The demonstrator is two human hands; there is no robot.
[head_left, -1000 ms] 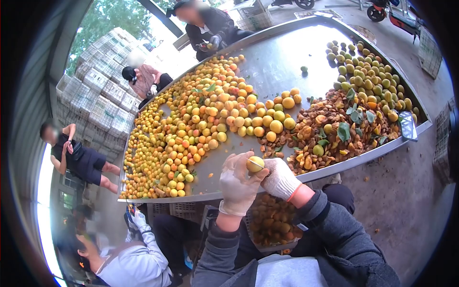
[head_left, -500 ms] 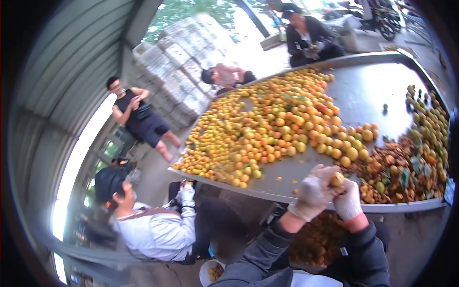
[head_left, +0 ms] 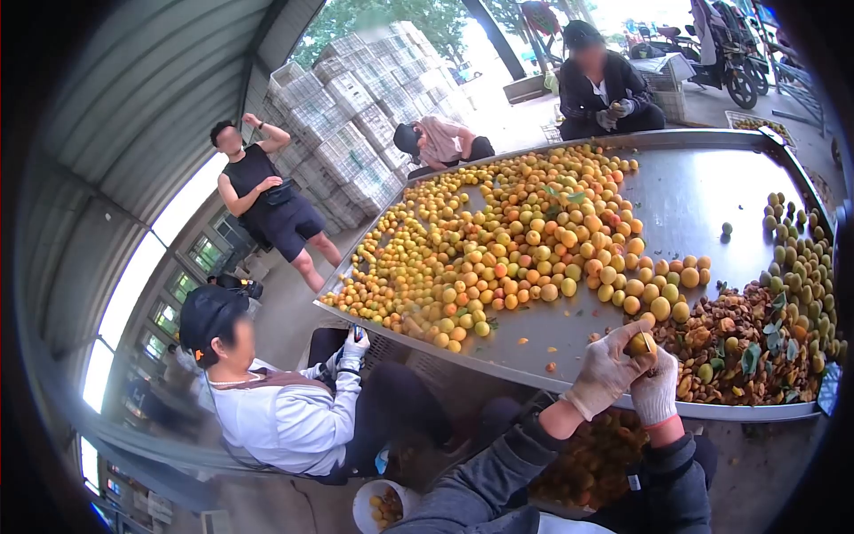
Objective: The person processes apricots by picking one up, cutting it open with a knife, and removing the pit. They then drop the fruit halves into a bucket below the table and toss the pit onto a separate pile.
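A yellow-orange fruit (head_left: 640,343) is held between my two gloved hands, above the near edge of the metal table (head_left: 534,343). My left hand (head_left: 608,372) has its fingers closed round the fruit's left side. On the right, my right hand (head_left: 656,388) presses against the same fruit with bent fingers. Just beyond them lie piled yellow-orange fruits (head_left: 534,231). To the right of my hands is a heap of brown halves and scraps (head_left: 721,334) with green leaves, beside greener fruits (head_left: 801,267).
A co-worker in a white jacket (head_left: 276,414) sits at the left. Two people sit behind the table (head_left: 605,80) (head_left: 440,142); another stands at the left (head_left: 267,196). Below my arms is a container of fruit (head_left: 592,463), with a white bucket (head_left: 363,509) left of it.
The view has shifted, so the table and my hands appear lower. The standing person has raised a hand to the head. The fruit remains between my hands.
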